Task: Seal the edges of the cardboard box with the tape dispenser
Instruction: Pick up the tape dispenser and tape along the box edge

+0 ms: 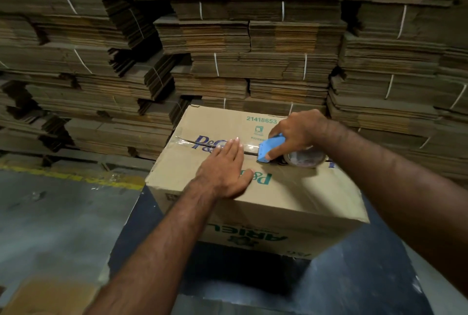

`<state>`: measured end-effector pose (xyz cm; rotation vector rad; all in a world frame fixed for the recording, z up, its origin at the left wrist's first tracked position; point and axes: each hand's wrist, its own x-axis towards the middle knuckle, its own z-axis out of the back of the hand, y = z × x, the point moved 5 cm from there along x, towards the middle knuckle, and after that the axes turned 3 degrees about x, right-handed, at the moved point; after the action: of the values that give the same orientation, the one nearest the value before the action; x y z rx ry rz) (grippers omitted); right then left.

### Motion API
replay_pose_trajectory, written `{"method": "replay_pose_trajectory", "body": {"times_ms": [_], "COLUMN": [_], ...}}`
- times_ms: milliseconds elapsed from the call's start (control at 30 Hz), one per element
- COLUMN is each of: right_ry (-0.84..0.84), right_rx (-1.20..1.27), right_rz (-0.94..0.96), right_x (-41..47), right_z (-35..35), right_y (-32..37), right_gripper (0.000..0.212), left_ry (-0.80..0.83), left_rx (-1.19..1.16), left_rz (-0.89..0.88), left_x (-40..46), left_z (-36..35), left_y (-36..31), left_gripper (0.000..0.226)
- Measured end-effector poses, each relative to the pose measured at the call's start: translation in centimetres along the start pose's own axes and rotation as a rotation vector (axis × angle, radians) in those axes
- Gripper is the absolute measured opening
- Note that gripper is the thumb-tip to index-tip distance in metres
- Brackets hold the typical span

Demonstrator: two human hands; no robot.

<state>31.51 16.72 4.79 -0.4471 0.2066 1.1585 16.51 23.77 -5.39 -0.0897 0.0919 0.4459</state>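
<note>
Ahead of you, strapped bundles of flat cardboard (253, 35) are stacked high like a wall. A worn yellow line (71, 175) crosses the grey floor (50, 226) at left, and a loose cardboard sheet (45, 294) lies at the bottom left corner.

L hand (226, 165) flat on box (291, 188) — R hand (295, 132) gripping dispenser (271, 148)

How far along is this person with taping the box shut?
Partway. Shiny tape already covers the left stretch of the top seam of the cardboard box. The right hand grips the blue tape dispenser mid-seam while the left hand presses the flap flat. The seam's right stretch looks untaped.
</note>
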Motion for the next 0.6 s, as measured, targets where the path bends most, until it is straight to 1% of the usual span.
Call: {"method": "replay_pose_trajectory", "body": {"times_ms": [67,200,333,400,467,533,600], "right_ry": [0.007,-0.021,-0.06,-0.07,-0.067,-0.062,-0.044], "right_rx": [-0.003,-0.02,-0.048,-0.052,-0.057,-0.076,-0.089], "right_rz": [0.0,0.025,0.032,0.035,0.042,0.043,0.038], "right_x": [0.0,0.0,-0.5,-0.6,-0.7,-0.6,-0.4], "right_z": [-0.5,-0.4,-0.5,-0.4,-0.2,-0.2,-0.5], "right_y": [-0.3,-0.2,-0.3,-0.4,-0.3,-0.2,-0.2], "right_gripper": [0.094,0.094,0.093,0.091,0.09,0.091,0.092], "left_ry": [-0.002,-0.018,-0.146,-0.174,-0.11,-0.026,0.005], "left_rx": [-0.02,-0.054,-0.12,-0.141,-0.119,-0.068,-0.033], "left_rz": [-0.017,-0.121,-0.118,-0.131,-0.09,-0.04,-0.025], "left_x": [0.0,-1.6,-2.2,-1.7,-0.7,0.2,0.6], "left_z": [0.1,0.9,2.1,2.2,1.4,0.6,0.2], "left_y": [-0.3,-0.2,-0.6,-0.7,-0.9,-1.1,-1.2], "left_gripper": [0.076,0.066,0.053,0.056,0.069,0.07,0.069]}}
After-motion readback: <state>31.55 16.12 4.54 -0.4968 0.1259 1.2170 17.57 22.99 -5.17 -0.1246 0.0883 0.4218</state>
